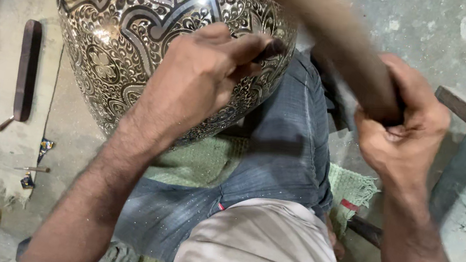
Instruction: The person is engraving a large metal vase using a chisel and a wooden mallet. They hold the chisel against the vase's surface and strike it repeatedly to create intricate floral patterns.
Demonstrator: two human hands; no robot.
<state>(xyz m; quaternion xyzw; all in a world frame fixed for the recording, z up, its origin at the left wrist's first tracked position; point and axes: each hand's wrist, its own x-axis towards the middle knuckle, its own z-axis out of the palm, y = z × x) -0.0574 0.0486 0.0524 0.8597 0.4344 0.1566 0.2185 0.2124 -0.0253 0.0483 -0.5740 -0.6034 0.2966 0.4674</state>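
While the engraved metal vessel [137,30] is steadied across the lap, a small chisel [273,49] is pinched shut in the left hand [204,77].

Just right of that grip, a wooden mallet [343,49], blurred, is clasped in the right hand [400,125], apparently so the chisel's end can be struck.

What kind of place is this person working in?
Probably a metal engraver's workshop, with work done sitting on the floor. A big engraved metal vessel leans on the person's lap, the left hand pinches a small chisel against it, and the right hand grips a wooden mallet.
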